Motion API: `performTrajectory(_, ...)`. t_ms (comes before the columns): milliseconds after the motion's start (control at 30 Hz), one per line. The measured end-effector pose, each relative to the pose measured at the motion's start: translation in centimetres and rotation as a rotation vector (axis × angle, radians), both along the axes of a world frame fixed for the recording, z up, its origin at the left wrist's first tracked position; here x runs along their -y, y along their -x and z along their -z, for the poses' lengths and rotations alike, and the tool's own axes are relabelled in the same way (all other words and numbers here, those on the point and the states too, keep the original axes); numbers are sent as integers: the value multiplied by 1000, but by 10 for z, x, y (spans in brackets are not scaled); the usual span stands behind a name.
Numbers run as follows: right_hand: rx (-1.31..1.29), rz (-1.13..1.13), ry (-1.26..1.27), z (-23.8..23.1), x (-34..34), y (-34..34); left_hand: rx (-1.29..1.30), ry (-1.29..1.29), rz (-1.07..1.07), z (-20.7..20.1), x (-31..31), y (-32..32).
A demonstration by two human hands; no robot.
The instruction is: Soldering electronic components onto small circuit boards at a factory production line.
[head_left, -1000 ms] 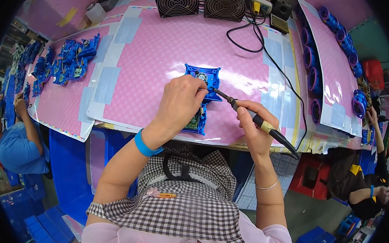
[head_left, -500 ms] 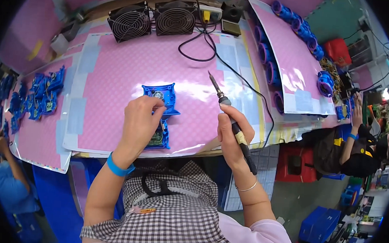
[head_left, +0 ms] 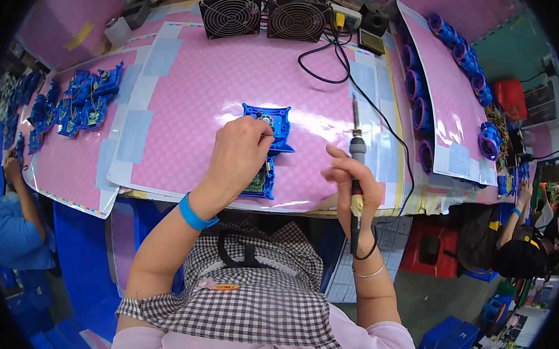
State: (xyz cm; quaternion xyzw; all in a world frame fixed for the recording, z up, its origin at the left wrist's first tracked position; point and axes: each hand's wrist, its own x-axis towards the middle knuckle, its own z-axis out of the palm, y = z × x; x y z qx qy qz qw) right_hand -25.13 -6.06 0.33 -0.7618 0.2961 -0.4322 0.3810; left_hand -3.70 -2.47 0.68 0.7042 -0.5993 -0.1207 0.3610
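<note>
A blue plastic housing (head_left: 282,122) lies opened out on the pink patterned mat, with a round metal part in its upper half. Its lower half holds a green circuit board (head_left: 257,184), partly covered by my left wrist. My left hand (head_left: 237,147) is over the middle of the housing, thumb and forefinger pinched together; whatever is between them is hidden. To the right, my right hand (head_left: 363,191) holds a soldering iron (head_left: 358,148) upright against the palm, tip pointing away from me, with the fingers partly lifted off the handle.
Two black fans (head_left: 231,15) stand at the back, beside the iron's small base station (head_left: 371,42). Its black cord (head_left: 384,133) loops across the mat's right side. Blue assemblies (head_left: 79,104) cluster at left; blue round parts (head_left: 416,84) line a raised board at right. Co-workers sit on both sides.
The view has shifted, so the bench sits further right and higher. My right fingers have loosened and the iron has turned more upright. My left hand keeps its pinch over the housing.
</note>
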Motion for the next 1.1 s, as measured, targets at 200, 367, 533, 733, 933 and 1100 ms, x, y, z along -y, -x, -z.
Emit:
performTrajectory(200,-348,-241,-32,11,-18,-45,-149,342,-260,-15,-40,-32)
performTrajectory(367,-199,-406,164,18,-8,-165,-898,551,-543,-31,-126,-89)
performTrajectory(533,83,-397,215,-17,-6,-292,-1184,822,-470,-5,-144,-104)
performTrajectory(733,289,-238,242,-60,13,-138,-1641,394,-351,35,-128,-150)
performTrajectory(933,338,499,376,-85,80,63,-1251,283,-181,68,-49,-181)
performTrajectory(1100,21,1141,555,-71,221,269,-1206,372,-499,73,-11,-227)
